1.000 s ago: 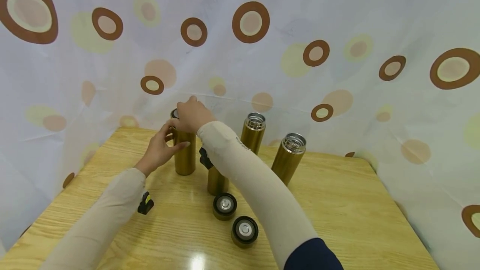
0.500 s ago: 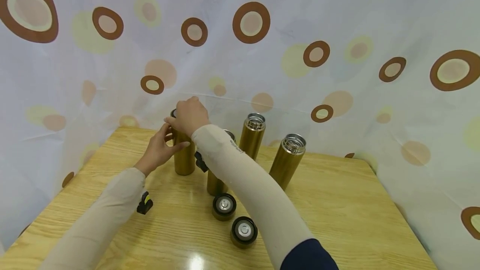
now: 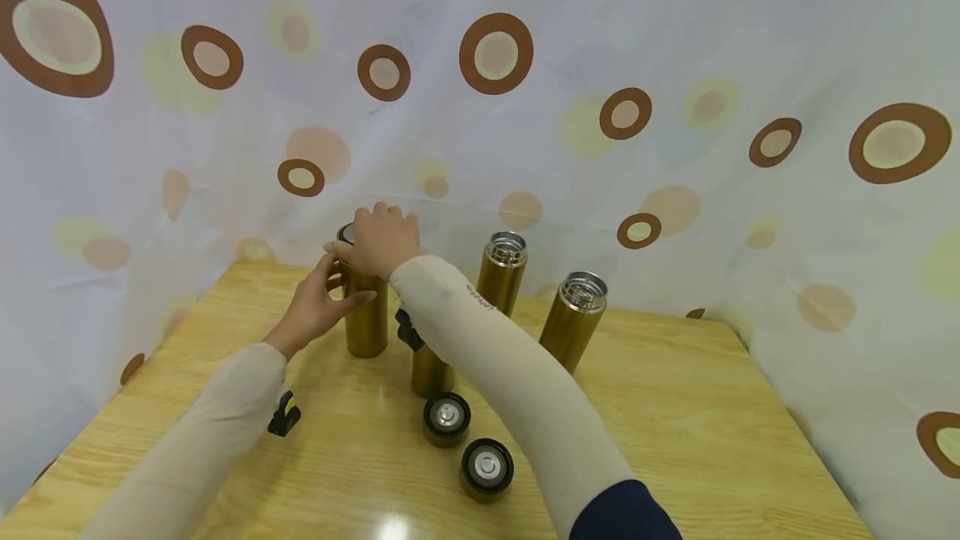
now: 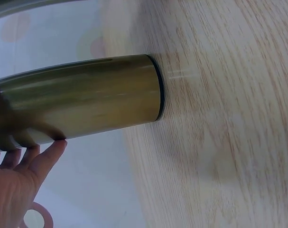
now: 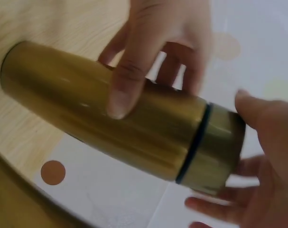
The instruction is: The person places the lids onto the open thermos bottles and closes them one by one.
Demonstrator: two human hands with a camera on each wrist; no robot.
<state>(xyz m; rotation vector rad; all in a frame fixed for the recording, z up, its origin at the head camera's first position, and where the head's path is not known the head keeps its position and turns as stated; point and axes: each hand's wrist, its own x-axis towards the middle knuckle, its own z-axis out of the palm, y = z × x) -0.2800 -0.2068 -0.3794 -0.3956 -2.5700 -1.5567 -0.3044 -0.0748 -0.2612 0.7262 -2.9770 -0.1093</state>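
A gold thermos bottle [image 3: 366, 327] stands upright at the back left of the table, with its gold lid [image 5: 219, 147] on top. In the head view my left hand [image 3: 309, 313] grips the bottle's body from the left; in the right wrist view its thumb lies along the gold side. My right hand [image 3: 384, 242] holds the lid from above, its thumb [image 5: 250, 110] at the top edge and fingers around the far side. A dark line shows between lid and body. The left wrist view shows the bottle's base [image 4: 155, 88] on the wood.
Two lidless thermos bottles with steel necks, a middle one [image 3: 501, 277] and a right one [image 3: 572, 323], stand to the right. Another bottle [image 3: 432, 373] is mostly behind my right forearm. Two lids, one [image 3: 446, 419] farther and one [image 3: 487, 469] nearer, lie top-down on the table [image 3: 690, 432].
My right hand has turned a little on the lid, its knuckles now facing up more. My left hand keeps its grip on the bottle. The head view has shifted slightly.
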